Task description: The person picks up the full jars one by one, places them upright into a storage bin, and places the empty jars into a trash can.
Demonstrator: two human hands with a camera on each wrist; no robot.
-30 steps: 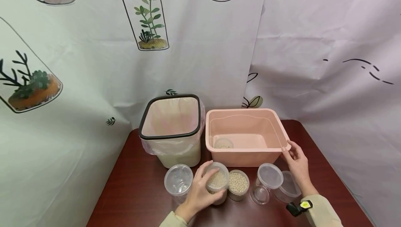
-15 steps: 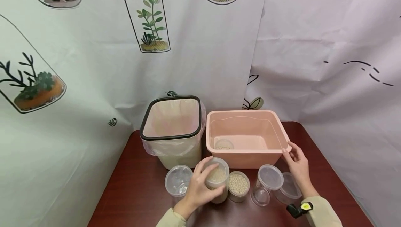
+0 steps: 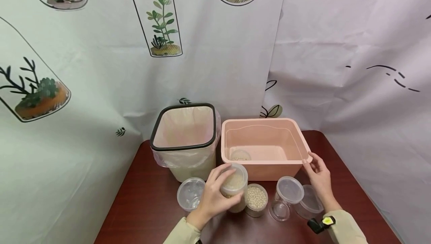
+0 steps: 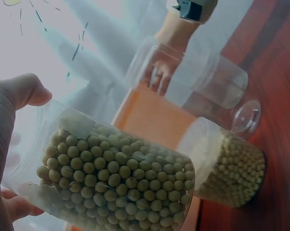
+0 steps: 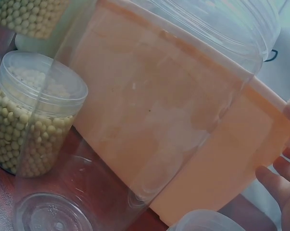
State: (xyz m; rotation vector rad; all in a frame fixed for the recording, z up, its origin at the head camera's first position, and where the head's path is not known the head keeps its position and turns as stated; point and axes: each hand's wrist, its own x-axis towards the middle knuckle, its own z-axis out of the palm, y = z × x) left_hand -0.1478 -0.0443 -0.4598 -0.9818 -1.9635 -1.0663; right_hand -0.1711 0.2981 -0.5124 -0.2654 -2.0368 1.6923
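My left hand [image 3: 215, 197] grips a clear lidded jar [image 4: 116, 178] near its top, fingers and thumb round it. Round pale beans like soybeans fill much of that jar, which is held off the table in front of the pink tub [image 3: 266, 162]. Beside it stands another jar of the same beans [image 3: 256, 198]. At the tub's front right corner, my right hand [image 3: 318, 176] holds the rim between thumb and fingers. Inside the tub, at the front left, sits a jar with pale contents [image 3: 240, 155], partly hidden by the front wall.
A bin with a black rim [image 3: 183, 148] and a plastic liner stands left of the tub. In front of it is a clear jar [image 3: 190, 195]. Two more clear jars, one tall [image 3: 289, 191] and one low [image 3: 309, 201], stand near my right wrist on the dark red table [image 3: 134, 206].
My left hand has raised the jar of beans from near the table and brought it a little closer to the tub. My right hand stays on the rim.
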